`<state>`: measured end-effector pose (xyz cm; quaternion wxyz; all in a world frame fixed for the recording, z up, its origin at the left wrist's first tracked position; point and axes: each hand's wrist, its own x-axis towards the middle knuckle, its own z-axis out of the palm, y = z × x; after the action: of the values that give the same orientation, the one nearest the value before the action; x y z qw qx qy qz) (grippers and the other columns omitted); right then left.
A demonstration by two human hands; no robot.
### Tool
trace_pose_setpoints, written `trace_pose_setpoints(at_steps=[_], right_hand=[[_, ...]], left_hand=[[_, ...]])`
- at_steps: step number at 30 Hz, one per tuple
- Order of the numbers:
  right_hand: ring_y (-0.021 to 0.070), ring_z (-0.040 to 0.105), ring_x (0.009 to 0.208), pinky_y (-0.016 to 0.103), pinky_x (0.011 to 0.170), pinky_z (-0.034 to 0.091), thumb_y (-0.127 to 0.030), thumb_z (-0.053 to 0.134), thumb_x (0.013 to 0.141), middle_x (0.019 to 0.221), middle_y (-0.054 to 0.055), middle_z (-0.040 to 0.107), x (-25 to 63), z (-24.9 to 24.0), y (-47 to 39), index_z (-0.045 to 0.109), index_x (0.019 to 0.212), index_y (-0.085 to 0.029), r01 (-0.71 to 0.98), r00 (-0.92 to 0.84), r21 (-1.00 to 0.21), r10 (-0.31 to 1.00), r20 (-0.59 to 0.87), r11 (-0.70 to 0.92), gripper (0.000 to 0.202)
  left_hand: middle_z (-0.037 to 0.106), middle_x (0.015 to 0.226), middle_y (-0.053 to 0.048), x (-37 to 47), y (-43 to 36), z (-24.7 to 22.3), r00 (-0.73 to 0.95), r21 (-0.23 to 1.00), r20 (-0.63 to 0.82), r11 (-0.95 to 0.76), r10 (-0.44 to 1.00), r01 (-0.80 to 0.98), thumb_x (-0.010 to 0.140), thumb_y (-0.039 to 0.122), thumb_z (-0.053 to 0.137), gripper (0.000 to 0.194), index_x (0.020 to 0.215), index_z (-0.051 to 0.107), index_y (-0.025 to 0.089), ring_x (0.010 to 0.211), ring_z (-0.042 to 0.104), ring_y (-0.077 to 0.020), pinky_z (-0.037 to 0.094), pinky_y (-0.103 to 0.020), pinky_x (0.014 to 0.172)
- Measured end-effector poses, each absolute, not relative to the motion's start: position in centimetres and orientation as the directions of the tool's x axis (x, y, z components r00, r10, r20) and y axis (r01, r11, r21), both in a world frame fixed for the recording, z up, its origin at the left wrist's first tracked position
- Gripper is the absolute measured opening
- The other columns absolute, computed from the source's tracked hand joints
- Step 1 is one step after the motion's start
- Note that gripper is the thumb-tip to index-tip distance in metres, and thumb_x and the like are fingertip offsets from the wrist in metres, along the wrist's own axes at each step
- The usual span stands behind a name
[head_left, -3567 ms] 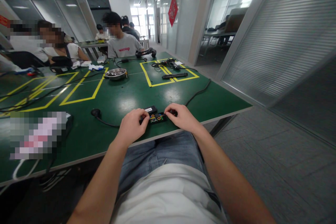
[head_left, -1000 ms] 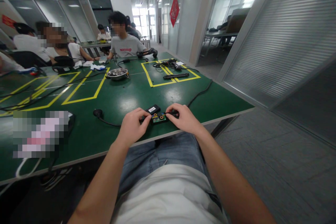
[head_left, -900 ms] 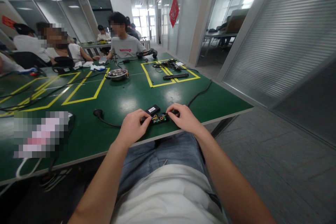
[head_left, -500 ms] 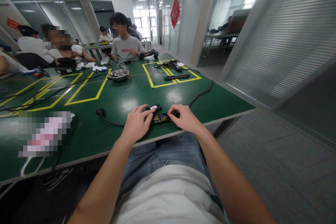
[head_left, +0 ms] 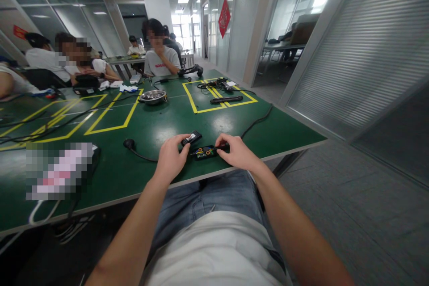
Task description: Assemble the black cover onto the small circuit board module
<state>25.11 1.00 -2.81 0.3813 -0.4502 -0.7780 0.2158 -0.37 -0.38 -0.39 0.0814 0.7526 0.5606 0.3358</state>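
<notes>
A small black housing (head_left: pixel 205 153) lies on the green table before me, its inside facing up, with coloured wires and two orange-ringed round parts showing. My left hand (head_left: pixel 171 155) pinches the left end of a black cover (head_left: pixel 192 137) with a white label, which is tilted just behind the housing. At the housing's right end, my right hand (head_left: pixel 235 151) has thumb and fingertips closed on the black cable end; the fingers partly hide it. From there a black power cable (head_left: pixel 258 120) runs back to the right. A cord with a black plug (head_left: pixel 129 143) leads left from under my left hand.
Yellow tape outlines mark the green table (head_left: pixel 288 129). A metal bowl (head_left: pixel 153 97) stands behind, left of a black bar (head_left: pixel 227 99) and tangled cables (head_left: pixel 214 83). A blurred pink-white object (head_left: pixel 63 170) lies at left. A person (head_left: pixel 162 58) sits across the table.
My left hand has taken hold of the cover and lifted and turned it slightly to the left. My right hand stays at the cable end. The person opposite has raised a hand to the face.
</notes>
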Motion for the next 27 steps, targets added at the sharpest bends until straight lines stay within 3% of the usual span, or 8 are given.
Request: trace_pose_setpoints(at_steps=[3, 6, 27], right_hand=[[0.0217, 0.070, 0.087, 0.036, 0.087, 0.052, -0.018, 0.066, 0.081, 0.088, 0.000, 0.074, 24.99, -2.76, 1.03, 0.062, 0.093, -0.024, 0.498, -0.310, -0.692, 0.852, 0.421, 0.523, 0.014], [0.0211, 0.071, 0.086, 0.036, 0.088, 0.053, -0.017, 0.065, 0.080, 0.089, 0.000, 0.074, 24.86, -2.75, 1.01, 0.060, 0.098, -0.025, 0.462, -0.292, -0.717, 0.853, 0.433, 0.522, 0.020], [0.0216, 0.072, 0.086, 0.037, 0.088, 0.055, -0.017, 0.065, 0.079, 0.089, 0.001, 0.075, 24.97, -2.92, 0.94, 0.061, 0.099, -0.025, 0.477, -0.285, -0.711, 0.857, 0.430, 0.516, 0.022]], left_hand=[[0.078, 0.134, -0.010, -0.40, -1.07, -0.21, 0.351, 0.476, 0.488, -0.580, 0.799, 0.661, 0.103, 0.025, 0.061, 0.033, 0.130, 0.080, 0.026, 0.125, 0.071, -0.0282, 0.055, -0.046, 0.112], [0.080, 0.130, -0.009, -0.47, -1.28, -0.31, 0.488, 0.454, 0.442, -0.657, 0.752, 0.602, 0.101, 0.024, 0.062, 0.031, 0.124, 0.083, 0.027, 0.120, 0.071, -0.0275, 0.057, -0.046, 0.109], [0.083, 0.124, -0.008, 0.08, -1.08, -0.11, 0.492, 0.515, 0.368, -0.613, 0.789, 0.599, 0.099, 0.023, 0.071, 0.026, 0.121, 0.083, 0.029, 0.116, 0.073, -0.0270, 0.057, -0.046, 0.107]])
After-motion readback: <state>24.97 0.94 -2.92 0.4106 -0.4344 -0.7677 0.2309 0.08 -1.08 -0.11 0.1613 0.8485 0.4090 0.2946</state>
